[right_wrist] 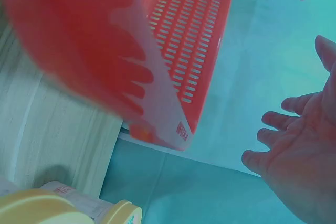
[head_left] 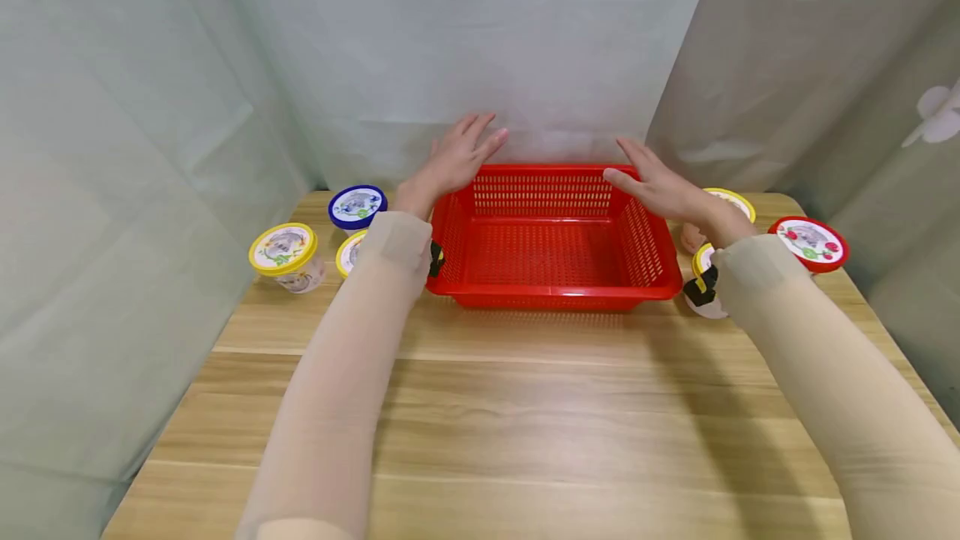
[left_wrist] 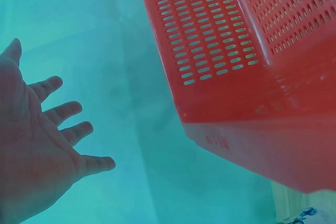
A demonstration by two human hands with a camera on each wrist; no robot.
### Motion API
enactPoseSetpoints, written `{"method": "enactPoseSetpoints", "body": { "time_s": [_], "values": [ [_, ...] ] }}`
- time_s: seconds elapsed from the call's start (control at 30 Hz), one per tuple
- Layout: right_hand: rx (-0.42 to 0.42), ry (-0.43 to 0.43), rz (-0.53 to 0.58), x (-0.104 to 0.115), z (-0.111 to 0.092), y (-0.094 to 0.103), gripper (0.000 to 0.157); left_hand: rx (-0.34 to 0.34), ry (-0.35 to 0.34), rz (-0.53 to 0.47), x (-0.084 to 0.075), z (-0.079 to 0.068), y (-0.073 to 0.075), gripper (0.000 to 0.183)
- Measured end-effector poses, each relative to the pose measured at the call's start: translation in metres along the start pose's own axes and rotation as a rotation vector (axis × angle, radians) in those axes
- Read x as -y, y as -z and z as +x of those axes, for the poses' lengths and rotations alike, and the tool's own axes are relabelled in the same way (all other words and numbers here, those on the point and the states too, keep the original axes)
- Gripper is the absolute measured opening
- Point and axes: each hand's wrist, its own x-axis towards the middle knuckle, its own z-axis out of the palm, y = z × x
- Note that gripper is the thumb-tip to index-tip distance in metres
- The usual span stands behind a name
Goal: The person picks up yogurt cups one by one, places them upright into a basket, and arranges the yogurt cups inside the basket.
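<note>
A red plastic basket (head_left: 551,292) with slotted walls stands at the back of the wooden table, and nothing lies in it. My left hand (head_left: 453,158) is held above its back left corner, fingers spread and straight. Above the back right corner is my right hand (head_left: 656,182), its fingers also extended. In the left wrist view a gap shows between the left hand (left_wrist: 39,135) and the basket (left_wrist: 231,103). The right wrist view likewise has the right hand (right_wrist: 299,135) apart from the basket wall (right_wrist: 194,77). Neither hand holds anything.
Left of the basket stand a yellow-lidded tub (head_left: 285,250), a blue-lidded tub (head_left: 357,207) and another yellow-lidded tub (head_left: 349,253) partly behind the sleeve. On the right are a red-lidded tub (head_left: 810,242) and yellow-lidded tubs (head_left: 731,200). A pale curtain (head_left: 555,48) hangs behind.
</note>
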Motion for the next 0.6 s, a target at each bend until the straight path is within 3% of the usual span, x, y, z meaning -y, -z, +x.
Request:
{"method": "enactPoseSetpoints", "body": {
  "time_s": [0.6],
  "values": [
    [-0.022, 0.003, 0.095, -0.019, -0.024, -0.002, 0.080, -0.002, -0.040, -0.039, 0.000, -0.010, 0.000, 0.068]
  ]
}}
